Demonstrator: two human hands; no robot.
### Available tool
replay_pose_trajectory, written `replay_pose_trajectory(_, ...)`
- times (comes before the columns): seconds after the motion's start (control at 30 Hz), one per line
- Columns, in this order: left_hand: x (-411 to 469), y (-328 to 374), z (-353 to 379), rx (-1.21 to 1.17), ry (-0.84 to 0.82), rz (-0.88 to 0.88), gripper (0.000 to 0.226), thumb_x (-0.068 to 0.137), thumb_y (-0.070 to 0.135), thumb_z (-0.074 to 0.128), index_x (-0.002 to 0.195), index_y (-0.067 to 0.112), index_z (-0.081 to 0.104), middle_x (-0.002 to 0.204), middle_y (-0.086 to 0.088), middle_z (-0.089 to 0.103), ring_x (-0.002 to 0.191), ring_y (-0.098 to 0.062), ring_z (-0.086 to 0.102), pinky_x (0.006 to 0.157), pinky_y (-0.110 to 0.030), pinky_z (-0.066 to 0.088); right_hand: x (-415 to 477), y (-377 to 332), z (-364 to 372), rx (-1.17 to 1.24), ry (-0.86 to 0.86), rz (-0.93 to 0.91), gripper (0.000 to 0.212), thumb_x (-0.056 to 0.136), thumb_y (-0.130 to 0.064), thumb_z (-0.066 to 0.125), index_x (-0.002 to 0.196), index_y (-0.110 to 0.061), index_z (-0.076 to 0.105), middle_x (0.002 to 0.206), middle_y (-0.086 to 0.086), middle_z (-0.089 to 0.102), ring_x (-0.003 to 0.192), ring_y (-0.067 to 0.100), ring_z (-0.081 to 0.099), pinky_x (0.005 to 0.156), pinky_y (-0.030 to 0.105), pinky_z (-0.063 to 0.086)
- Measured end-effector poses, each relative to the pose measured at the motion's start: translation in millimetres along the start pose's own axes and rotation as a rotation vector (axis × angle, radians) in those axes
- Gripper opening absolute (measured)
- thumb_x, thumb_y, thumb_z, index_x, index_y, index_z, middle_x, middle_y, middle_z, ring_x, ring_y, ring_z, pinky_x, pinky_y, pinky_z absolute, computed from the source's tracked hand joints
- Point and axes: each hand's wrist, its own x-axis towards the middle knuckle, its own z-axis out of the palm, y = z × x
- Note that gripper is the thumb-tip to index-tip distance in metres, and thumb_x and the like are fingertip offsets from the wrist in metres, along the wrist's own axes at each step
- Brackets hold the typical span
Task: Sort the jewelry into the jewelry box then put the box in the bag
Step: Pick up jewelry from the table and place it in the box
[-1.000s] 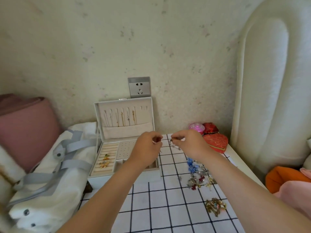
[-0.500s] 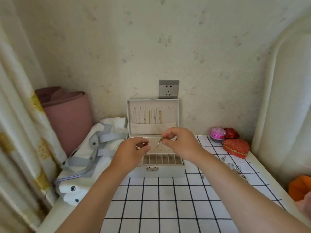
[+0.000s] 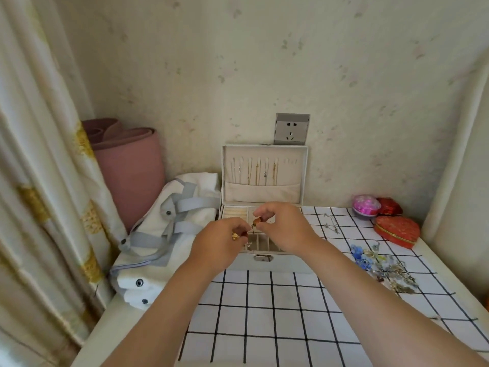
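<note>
The white jewelry box (image 3: 267, 260) stands open against the wall, necklaces hanging inside its raised lid (image 3: 264, 173). Both hands hover over its front compartments. My left hand (image 3: 221, 242) and my right hand (image 3: 284, 226) pinch a small piece of jewelry (image 3: 255, 223) between their fingertips, a brownish bead with a thin dangling part. A gold ring shows on my left hand. A pile of loose jewelry (image 3: 381, 266) lies on the checked cloth to the right. The white bag (image 3: 164, 234) with grey straps lies left of the box.
A red heart-shaped box (image 3: 397, 230), a pink round box (image 3: 366, 205) and a small red box (image 3: 390, 206) sit at the back right. A thin chain (image 3: 330, 223) lies beside the jewelry box. A pink rolled mat (image 3: 127, 165) and a curtain (image 3: 39, 181) stand on the left.
The view has swung left, then settled with the box centred. Both hands carried the small piece from beside the box to above its front compartments.
</note>
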Motion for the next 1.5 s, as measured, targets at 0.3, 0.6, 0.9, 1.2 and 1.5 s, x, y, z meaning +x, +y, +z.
replay_pose_trajectory(0.3,0.8,3.2,0.6,-0.021,0.035,0.011,0.016,0.087,0.030,0.071,0.093,0.044,0.066,0.089,0.023,0.067,0.077,0.002,0.057,0.074,-0.025,0.052,4.4,-1.2,2.9,-0.019,0.058,-0.012,0.016,0.090,-0.022,0.070,0.098,-0.036,0.071,0.090,-0.018,0.066,0.091,0.006,0.064,0.085,0.028,0.052)
replay_pose_trajectory(0.6,0.9,2.8,7.7,0.145,-0.028,0.068,0.021,0.089,0.031,0.067,0.108,0.038,0.072,0.091,0.020,0.057,0.082,-0.002,0.050,0.068,-0.020,0.042,2.8,2.8,6.1,-0.142,-0.058,-0.009,0.023,0.090,-0.022,0.067,0.110,-0.031,0.074,0.104,-0.012,0.071,0.100,0.009,0.064,0.086,0.025,0.049)
replay_pose_trajectory(0.9,0.0,2.4,10.3,0.183,-0.034,0.063,0.024,0.093,0.030,0.064,0.115,0.038,0.070,0.101,0.015,0.069,0.093,-0.005,0.060,0.075,-0.024,0.050,0.6,2.9,9.4,-0.299,-0.162,-0.093,0.027,0.094,-0.018,0.061,0.114,-0.031,0.074,0.110,-0.009,0.072,0.102,0.012,0.064,0.086,0.031,0.052)
replay_pose_trajectory(1.2,4.2,0.6,16.3,0.216,0.030,0.053,0.014,0.087,0.033,0.067,0.097,0.036,0.076,0.089,0.015,0.066,0.089,-0.005,0.058,0.066,-0.023,0.046,5.6,2.7,14.5,-0.434,-0.167,-0.135,0.019,0.090,-0.026,0.063,0.100,-0.035,0.076,0.095,-0.013,0.064,0.090,0.012,0.063,0.076,0.032,0.052)
replay_pose_trajectory(1.5,5.9,-1.4,20.8,0.253,0.027,0.072,0.015,0.091,0.036,0.063,0.097,0.038,0.076,0.086,0.014,0.068,0.084,-0.005,0.055,0.060,-0.023,0.041,10.4,8.2,15.9,-0.402,-0.157,-0.153,0.021,0.094,-0.029,0.061,0.107,-0.037,0.076,0.082,-0.018,0.048,0.090,0.009,0.058,0.070,0.027,0.043)
